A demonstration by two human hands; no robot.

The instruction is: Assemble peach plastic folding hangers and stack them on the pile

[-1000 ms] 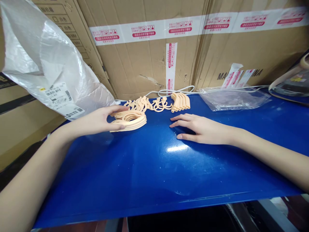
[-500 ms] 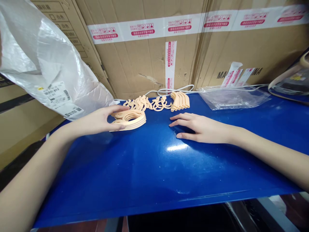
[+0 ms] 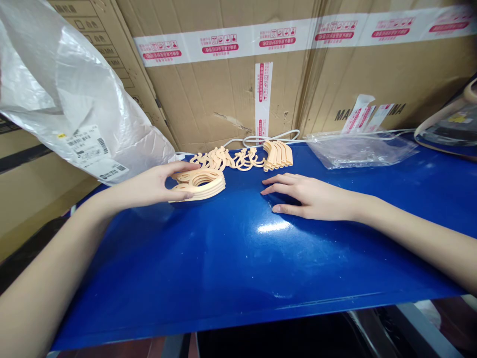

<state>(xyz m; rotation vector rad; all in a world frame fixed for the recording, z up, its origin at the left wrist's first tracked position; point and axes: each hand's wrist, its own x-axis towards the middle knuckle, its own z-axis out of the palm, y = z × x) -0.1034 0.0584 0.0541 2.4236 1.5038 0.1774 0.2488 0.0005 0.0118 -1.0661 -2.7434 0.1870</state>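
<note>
My left hand (image 3: 158,185) is closed around the left end of a stack of beige plastic pieces (image 3: 215,190), thumb on the near side and fingers on the far side. The pieces are curved, with rounded openings, and lie flat on one another. Just behind them are several loose beige hooks (image 3: 244,160), like clothes-hanger hooks. To the hooks' right, a row of short curved beige tubes (image 3: 278,155) lies side by side. My right hand (image 3: 303,195) rests palm down at the blue tabletop (image 3: 231,268), fingers apart and holding nothing, nearest to the tubes.
Cardboard boxes (image 3: 223,99) stand like a wall behind the table. A white plastic bag (image 3: 100,99) with labels leans in at the left. A clear plastic bag (image 3: 357,151) lies at the back right, near a transparent container (image 3: 450,127). White cable (image 3: 272,136) runs along the back.
</note>
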